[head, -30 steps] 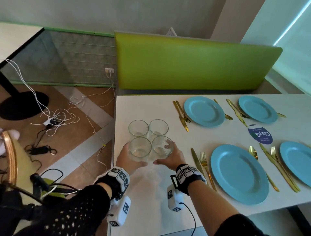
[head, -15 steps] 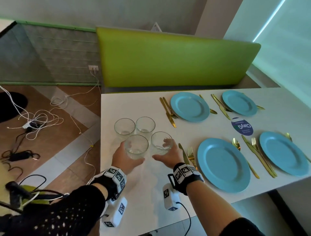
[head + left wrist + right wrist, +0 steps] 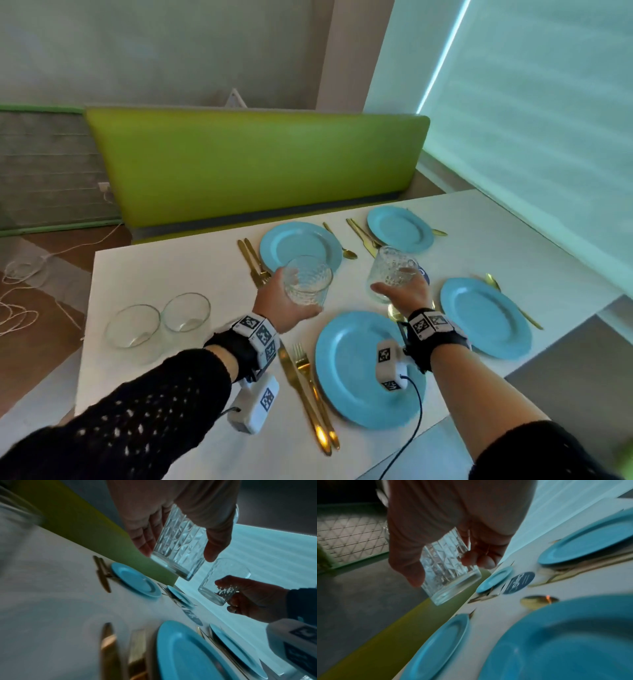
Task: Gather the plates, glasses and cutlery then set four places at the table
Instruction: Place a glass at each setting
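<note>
Cut-pattern glass is catching the light: the left hand (image 3: 286,301) is holding one tumbler (image 3: 307,285) above the white bench (image 3: 164,274), and the right hand (image 3: 406,291) is gripping another tumbler (image 3: 392,272), probably to carry them to the far blue plates (image 3: 299,245). Two smooth glasses (image 3: 159,323) are waiting near the bench corner, likely for the near places.

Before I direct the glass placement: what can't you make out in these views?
- Head view: dark blue sticker, mostly hidden behind the right hand's glass.
- Head view: far-left cutlery, lower ends hidden by the left hand.
- Left wrist view: near knife and fork, motion-blurred.
</note>
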